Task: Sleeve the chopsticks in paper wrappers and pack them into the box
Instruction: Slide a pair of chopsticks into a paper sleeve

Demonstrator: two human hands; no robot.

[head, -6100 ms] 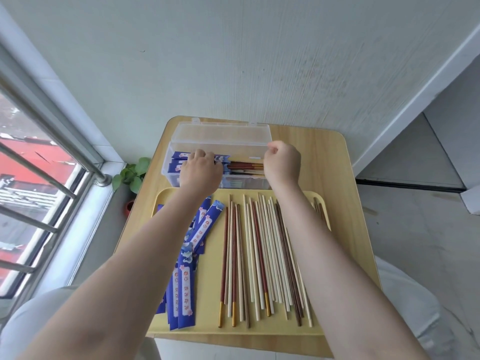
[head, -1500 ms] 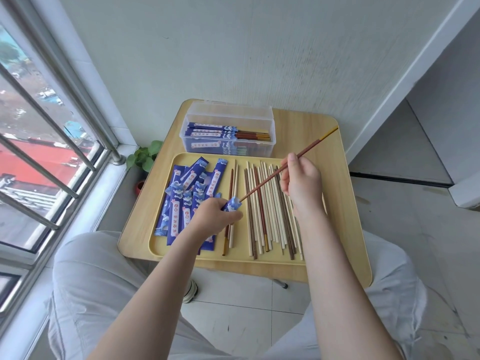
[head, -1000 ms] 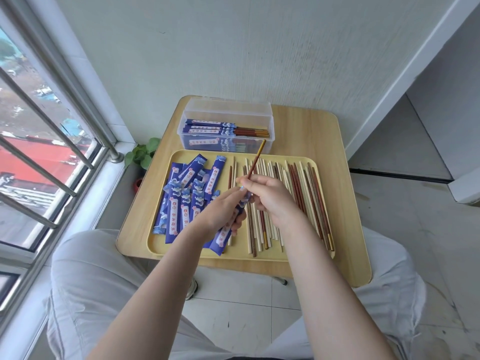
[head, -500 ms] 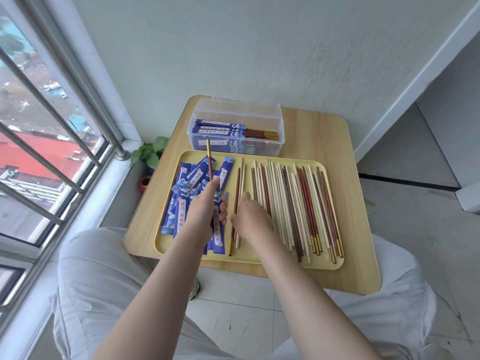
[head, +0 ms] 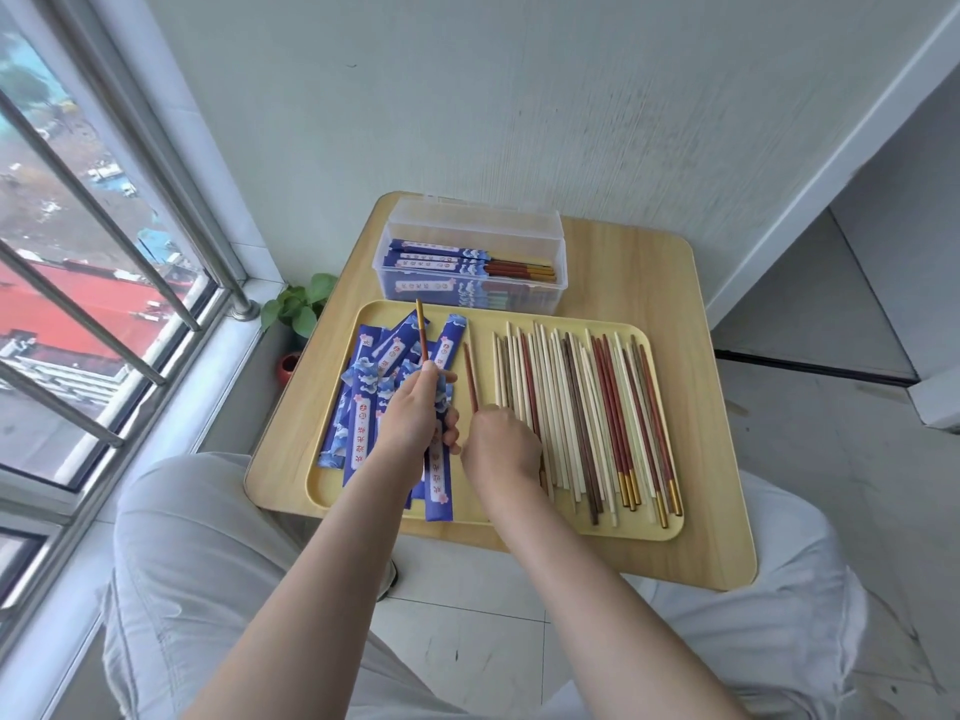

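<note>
A: Chopsticks (head: 576,407) lie loose in a row on the yellow tray (head: 670,532), on the worktop (head: 649,272). One red stick (head: 422,335) stands partly sleeved in a blue wrapper (head: 439,475), gripped by the left hand (head: 415,423), fingers curled round both.

B: Right hand (head: 501,444)?

A: Down on the near end of another red stick (head: 470,376), fingers curled onto it; whether it pinches yet, cannot tell.

B: Handling?

A: Judged light, stiff, smooth, so likely slippery. Take hold near the thick end. Paper wrapper is thin and crushes easily; hold it by the mouth, loosely.

B: Box (head: 470,272)?

A: Open, beyond the tray, several sleeved pairs inside.
</note>
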